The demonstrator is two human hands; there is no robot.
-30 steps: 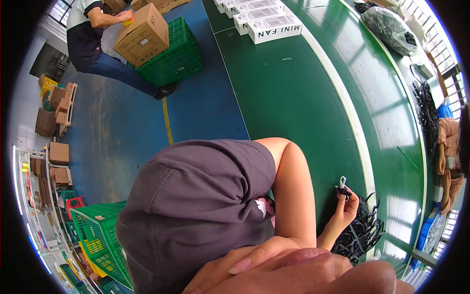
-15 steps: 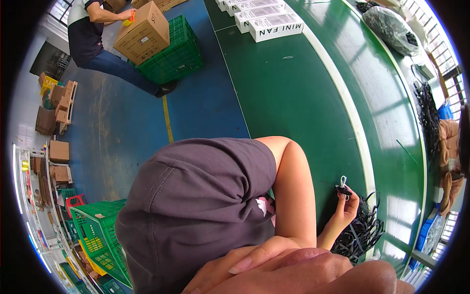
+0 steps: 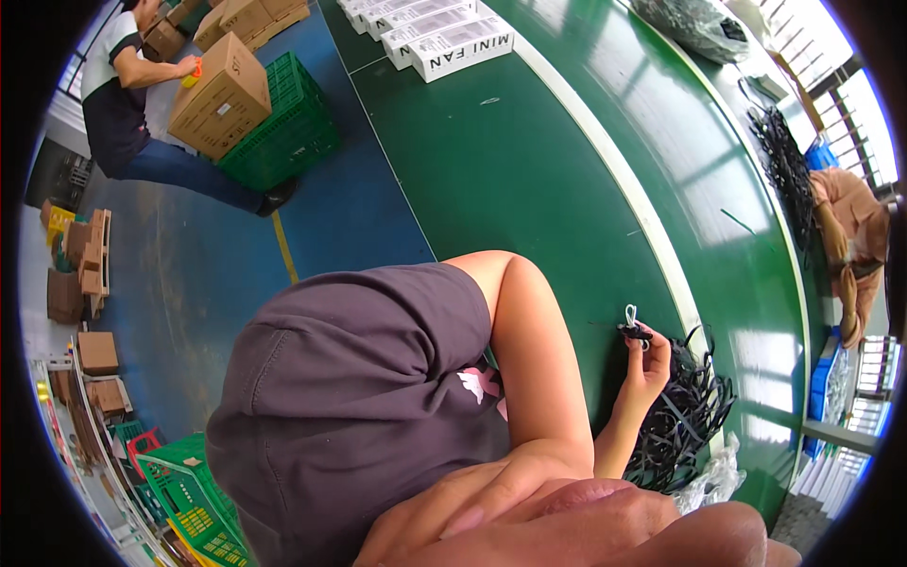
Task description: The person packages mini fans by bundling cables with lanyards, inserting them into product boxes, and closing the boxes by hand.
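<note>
My right hand (image 3: pixel 650 364) is over the green tabletop (image 3: pixel 557 208), its fingertips pinching a small black strap (image 3: pixel 635 333) with white cord loops. Next to that wrist lies a tangled pile of black straps (image 3: pixel 682 416). My left arm (image 3: pixel 534 350) rests with its elbow bent on the table and folds back toward the camera. At the lower edge, my left hand (image 3: pixel 491 496) is raised close to the lens, fingers lying flat, with no object visible in it; part of it is hidden.
White printed boxes (image 3: pixel 463 45) stand in a row at the table's far end. Beyond the pale strip (image 3: pixel 605 142) runs another green surface. A co-worker (image 3: pixel 113 104) holds an orange-yellow tool at a carton (image 3: pixel 222 94) on a green crate (image 3: pixel 288 123). Another person (image 3: pixel 846 227) is at the right.
The view has shifted, so the boxes and carton appear further left. My right hand still pinches the strap, a little higher in the picture. The person at the right shows more.
</note>
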